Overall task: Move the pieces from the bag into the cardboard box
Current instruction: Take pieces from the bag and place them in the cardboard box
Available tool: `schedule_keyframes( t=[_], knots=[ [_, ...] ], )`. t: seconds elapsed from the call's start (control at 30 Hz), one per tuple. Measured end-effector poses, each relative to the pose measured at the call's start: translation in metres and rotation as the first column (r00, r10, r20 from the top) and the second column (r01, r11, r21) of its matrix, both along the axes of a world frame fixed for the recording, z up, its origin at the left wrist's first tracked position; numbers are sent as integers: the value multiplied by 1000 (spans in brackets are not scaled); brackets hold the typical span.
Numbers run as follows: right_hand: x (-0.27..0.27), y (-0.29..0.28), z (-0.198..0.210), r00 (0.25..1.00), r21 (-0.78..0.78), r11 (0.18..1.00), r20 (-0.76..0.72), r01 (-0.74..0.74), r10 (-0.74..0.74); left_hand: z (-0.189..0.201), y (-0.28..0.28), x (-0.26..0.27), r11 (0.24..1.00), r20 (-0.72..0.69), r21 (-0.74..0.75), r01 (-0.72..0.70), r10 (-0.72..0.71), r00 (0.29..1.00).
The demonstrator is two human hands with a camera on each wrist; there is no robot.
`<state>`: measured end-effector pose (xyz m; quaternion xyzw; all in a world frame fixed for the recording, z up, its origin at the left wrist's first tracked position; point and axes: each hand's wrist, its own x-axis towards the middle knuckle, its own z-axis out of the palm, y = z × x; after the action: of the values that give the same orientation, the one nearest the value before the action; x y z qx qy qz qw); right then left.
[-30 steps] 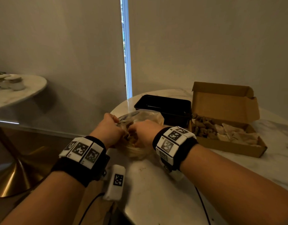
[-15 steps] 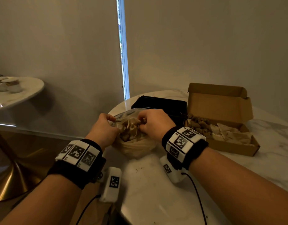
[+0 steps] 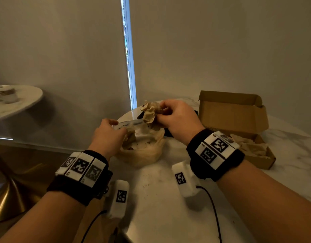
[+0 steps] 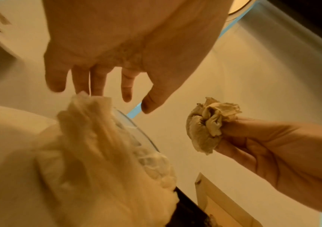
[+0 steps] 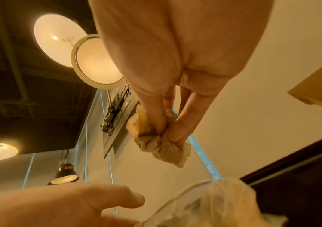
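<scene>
A clear plastic bag (image 3: 144,149) of crumpled tan pieces slumps on the marble table (image 3: 160,199) in front of me. My right hand (image 3: 164,114) pinches one crumpled tan piece (image 3: 149,113) between thumb and fingers, held in the air above the bag's far rim. The same piece (image 4: 208,124) shows in the left wrist view and again (image 5: 156,142) in the right wrist view. My left hand (image 3: 116,127) hovers at the bag's near-left rim with its fingers (image 4: 96,83) straight, tips at the plastic. The open cardboard box (image 3: 235,120) stands to the right with several pieces (image 3: 251,146) inside.
A black tray (image 3: 168,132) lies behind the bag, mostly hidden by my right hand. The table's rounded edge (image 3: 126,230) runs close on the left. A second round table (image 3: 23,100) with small jars stands far left. A wall rises right behind the table.
My right hand has come up out of the bag's mouth with a crumpled piece, rising toward the far side. My left hand has let go of the bag's rim and its fingers have straightened.
</scene>
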<state>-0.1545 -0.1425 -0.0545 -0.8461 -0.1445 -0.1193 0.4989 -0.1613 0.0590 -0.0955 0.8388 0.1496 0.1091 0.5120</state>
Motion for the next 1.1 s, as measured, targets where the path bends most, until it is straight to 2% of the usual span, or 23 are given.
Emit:
schedule_keyframes(
  t=[0.07,0.1,0.17,0.23,0.27,0.33,0.43,0.47,0.53,0.6,0.67,0.87,0.93,1.1],
  knots=[
    [-4,-10,6,1000,12,1000,23,10,-10,3,-9,1,998,113,55,-11,5,994],
    [-6,-16,10,999,16,1000,39,20,-21,6,-18,1,1000,200,28,-2,-4,980],
    [-11,-29,15,997,11,999,61,48,-49,13,-45,-3,993,351,-102,64,-24,936],
    [-17,-43,19,995,-24,996,62,85,-83,21,-80,-7,940,402,-280,196,-70,913],
    [-18,-50,20,992,-54,992,64,110,-107,23,-97,-7,882,390,-378,279,-122,913],
    [-22,-63,21,987,-117,981,67,154,-147,25,-124,-5,717,325,-561,413,-269,907],
    [-26,-82,22,979,-237,951,74,200,-188,23,-154,0,443,316,-714,541,-486,815],
    [-27,-87,21,977,-273,939,70,211,-199,22,-163,2,372,325,-742,558,-527,785],
    [-27,-96,19,976,-318,923,52,218,-213,19,-181,4,307,308,-786,537,-557,771],
    [-24,-101,15,973,-358,906,45,227,-226,14,-195,7,289,279,-828,481,-533,799],
    [-22,-107,12,973,-361,906,17,219,-228,7,-203,10,232,272,-873,430,-500,822],
    [-23,-123,2,989,-219,966,-20,140,-147,-10,-201,19,-11,273,-956,293,-405,873],
    [-25,-124,-1,990,-191,972,31,138,-134,-13,-197,21,-46,280,-957,285,-392,876],
    [-29,-122,-14,985,-183,970,95,162,-147,-15,-199,18,-73,291,-956,286,-393,872]
  ],
)
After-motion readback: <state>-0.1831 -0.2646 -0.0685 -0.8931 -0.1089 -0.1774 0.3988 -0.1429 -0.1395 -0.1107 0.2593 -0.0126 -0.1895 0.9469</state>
